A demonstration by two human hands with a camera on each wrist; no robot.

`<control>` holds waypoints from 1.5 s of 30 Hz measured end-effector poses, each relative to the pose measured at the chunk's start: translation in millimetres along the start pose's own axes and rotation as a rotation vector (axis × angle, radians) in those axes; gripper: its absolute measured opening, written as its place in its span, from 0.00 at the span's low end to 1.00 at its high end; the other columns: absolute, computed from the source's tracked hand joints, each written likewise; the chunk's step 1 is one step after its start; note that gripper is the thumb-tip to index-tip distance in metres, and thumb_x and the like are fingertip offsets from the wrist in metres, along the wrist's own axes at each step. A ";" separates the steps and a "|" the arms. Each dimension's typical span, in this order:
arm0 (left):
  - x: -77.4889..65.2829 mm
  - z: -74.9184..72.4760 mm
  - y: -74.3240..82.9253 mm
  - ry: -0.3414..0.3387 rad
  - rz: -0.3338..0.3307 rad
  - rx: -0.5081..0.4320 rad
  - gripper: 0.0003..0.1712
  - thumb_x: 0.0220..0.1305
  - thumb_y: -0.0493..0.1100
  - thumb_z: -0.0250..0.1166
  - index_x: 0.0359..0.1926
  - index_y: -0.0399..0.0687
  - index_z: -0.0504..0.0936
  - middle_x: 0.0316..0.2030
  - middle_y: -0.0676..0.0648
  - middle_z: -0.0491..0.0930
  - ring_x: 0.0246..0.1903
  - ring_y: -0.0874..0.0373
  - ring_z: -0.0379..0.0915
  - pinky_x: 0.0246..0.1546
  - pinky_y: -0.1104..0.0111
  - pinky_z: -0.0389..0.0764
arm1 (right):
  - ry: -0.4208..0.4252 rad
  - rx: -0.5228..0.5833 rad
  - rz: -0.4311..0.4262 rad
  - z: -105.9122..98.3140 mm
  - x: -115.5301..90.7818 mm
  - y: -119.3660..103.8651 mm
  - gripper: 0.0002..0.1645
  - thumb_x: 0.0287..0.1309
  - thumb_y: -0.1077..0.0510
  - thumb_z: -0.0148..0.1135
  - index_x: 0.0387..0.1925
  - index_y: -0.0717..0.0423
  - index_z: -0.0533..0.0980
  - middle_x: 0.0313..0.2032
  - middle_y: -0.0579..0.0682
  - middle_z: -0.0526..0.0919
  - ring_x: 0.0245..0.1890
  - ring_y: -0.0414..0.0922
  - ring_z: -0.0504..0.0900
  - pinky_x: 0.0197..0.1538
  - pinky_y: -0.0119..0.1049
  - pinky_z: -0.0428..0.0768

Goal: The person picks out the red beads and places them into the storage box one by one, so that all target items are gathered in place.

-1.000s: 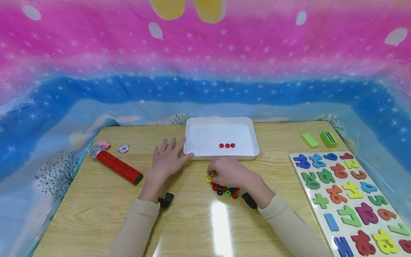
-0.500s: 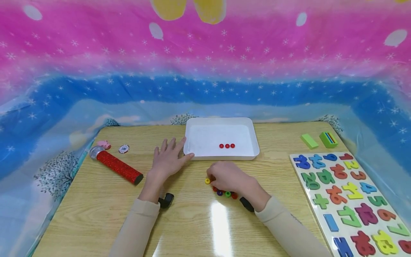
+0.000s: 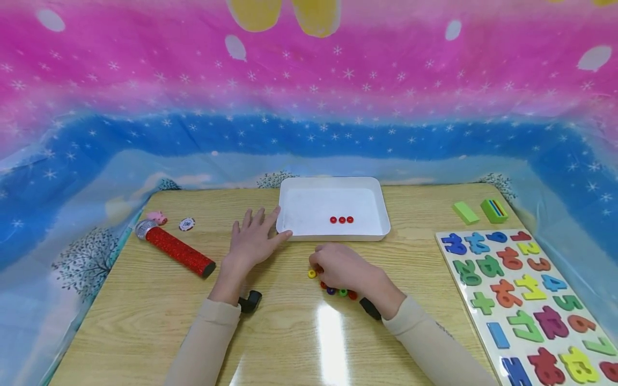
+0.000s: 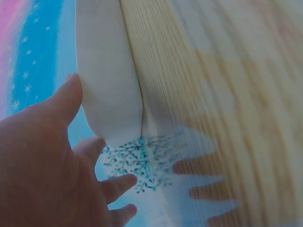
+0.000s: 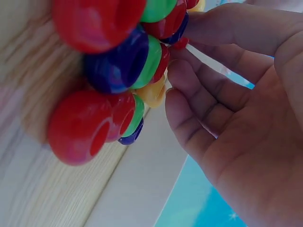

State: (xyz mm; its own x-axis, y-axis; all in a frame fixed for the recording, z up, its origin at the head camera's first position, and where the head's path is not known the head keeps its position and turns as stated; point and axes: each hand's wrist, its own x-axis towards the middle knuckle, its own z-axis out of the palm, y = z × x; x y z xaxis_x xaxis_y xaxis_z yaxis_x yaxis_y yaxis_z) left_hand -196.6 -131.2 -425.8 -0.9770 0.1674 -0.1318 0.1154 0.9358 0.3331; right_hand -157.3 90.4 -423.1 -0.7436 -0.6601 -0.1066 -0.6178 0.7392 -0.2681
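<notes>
the right hand [image 3: 345, 265] bends over a small pile of ring-shaped beads [image 3: 343, 292], its fingers curled down among them; in the right wrist view the thumb is right by a dark blue one, but i cannot tell whether any bead is pinched. the left hand [image 3: 252, 244] is relaxed and spread, gripping nothing, its fingertips at the left end of the white tray [image 3: 333, 238].

the pile lies on the wood-patterned table [image 3: 280, 338], on the person's side of the tray, in red, dark blue, green and yellow; one yellow bead [image 3: 312, 274] shows at its left edge. inside the tray, three red beads [image 3: 341, 220] sit in a short row, right of its middle.

further out on the left are a glittery red microphone [image 3: 178, 251] with a silver head, a pink toy pig [image 3: 156, 217] and a round chip [image 3: 186, 224]. on the right, a white board [image 3: 500, 314] carries coloured numerals, with a flat green block [image 3: 465, 213] and a green box [image 3: 494, 210] with striped contents beyond it. behind everything hangs a pink and blue cloth [image 3: 309, 96] printed with snowflakes.
</notes>
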 end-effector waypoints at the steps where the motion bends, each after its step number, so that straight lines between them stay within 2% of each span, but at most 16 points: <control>1: 0.1 -0.1 -0.2 0.000 -0.001 -0.001 0.43 0.58 0.76 0.42 0.71 0.74 0.42 0.73 0.44 0.44 0.72 0.39 0.30 0.66 0.37 0.37 | -0.001 0.008 0.000 -0.4 0.0 0.0 0.06 0.54 0.60 0.60 0.27 0.45 0.79 0.26 0.38 0.73 0.24 0.36 0.69 0.30 0.26 0.71; 7: 0.7 0.4 -0.6 0.006 0.002 0.000 0.44 0.57 0.77 0.42 0.71 0.74 0.41 0.73 0.44 0.44 0.72 0.39 0.31 0.66 0.37 0.38 | 0.005 0.061 -0.001 -4.4 -0.3 2.5 0.08 0.50 0.63 0.62 0.28 0.45 0.79 0.29 0.40 0.73 0.26 0.38 0.69 0.31 0.27 0.71; 13: 0.6 1.2 -0.3 0.010 0.005 -0.005 0.44 0.58 0.76 0.43 0.71 0.73 0.42 0.73 0.43 0.44 0.72 0.38 0.32 0.66 0.37 0.38 | 0.038 0.129 0.032 -11.3 -1.7 10.5 0.09 0.51 0.64 0.60 0.34 0.47 0.80 0.34 0.41 0.75 0.30 0.37 0.70 0.38 0.29 0.74; 18: 0.0 1.8 -0.3 0.004 0.004 -0.012 0.44 0.58 0.76 0.43 0.71 0.73 0.43 0.73 0.43 0.45 0.72 0.38 0.32 0.66 0.37 0.37 | 0.107 0.165 0.056 -20.0 -3.5 18.5 0.12 0.51 0.65 0.61 0.37 0.49 0.81 0.33 0.42 0.75 0.31 0.37 0.70 0.39 0.31 0.75; 21: 0.0 2.0 -0.4 -0.001 0.001 -0.007 0.44 0.58 0.76 0.42 0.71 0.73 0.42 0.73 0.43 0.45 0.72 0.38 0.31 0.66 0.37 0.37 | 0.153 0.182 0.067 -24.7 -4.3 25.1 0.12 0.50 0.66 0.60 0.36 0.50 0.81 0.33 0.42 0.75 0.31 0.38 0.70 0.36 0.31 0.74; 27: 0.1 1.4 -0.3 -0.002 0.003 -0.011 0.44 0.58 0.76 0.43 0.71 0.73 0.42 0.73 0.43 0.45 0.72 0.39 0.31 0.66 0.37 0.37 | 0.233 0.212 0.089 -31.9 -5.3 42.8 0.12 0.51 0.67 0.58 0.35 0.51 0.81 0.33 0.42 0.75 0.32 0.40 0.70 0.37 0.32 0.73; 31: 0.1 0.9 -0.3 -0.007 0.003 -0.013 0.44 0.58 0.76 0.42 0.71 0.73 0.41 0.73 0.43 0.44 0.72 0.39 0.31 0.66 0.37 0.37 | 0.281 0.222 0.126 -34.4 -4.2 58.4 0.11 0.52 0.66 0.58 0.36 0.52 0.81 0.33 0.43 0.76 0.33 0.43 0.73 0.37 0.33 0.74; 38: 0.1 1.4 -0.8 -0.007 0.000 -0.019 0.44 0.58 0.76 0.43 0.71 0.74 0.42 0.73 0.43 0.45 0.72 0.38 0.31 0.66 0.36 0.38 | 0.376 0.215 0.238 -35.8 -2.2 84.2 0.12 0.52 0.65 0.57 0.38 0.55 0.81 0.34 0.48 0.78 0.35 0.46 0.75 0.39 0.38 0.75; 45: 1.0 2.4 -0.2 -0.014 0.000 -0.021 0.44 0.58 0.76 0.42 0.71 0.74 0.41 0.73 0.44 0.44 0.72 0.39 0.30 0.66 0.37 0.37 | 0.360 0.221 0.302 -32.7 -0.1 99.0 0.13 0.53 0.66 0.55 0.40 0.57 0.81 0.35 0.51 0.79 0.35 0.46 0.75 0.40 0.40 0.76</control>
State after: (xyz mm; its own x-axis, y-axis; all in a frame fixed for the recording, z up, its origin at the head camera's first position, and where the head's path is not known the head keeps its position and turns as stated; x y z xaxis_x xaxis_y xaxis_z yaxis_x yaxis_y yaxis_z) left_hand -197.2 -130.4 -428.2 -0.9745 0.1719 -0.1443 0.1118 0.9292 0.3523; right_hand -226.8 168.0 -418.3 -0.9454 -0.3048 0.1152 -0.3218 0.8184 -0.4761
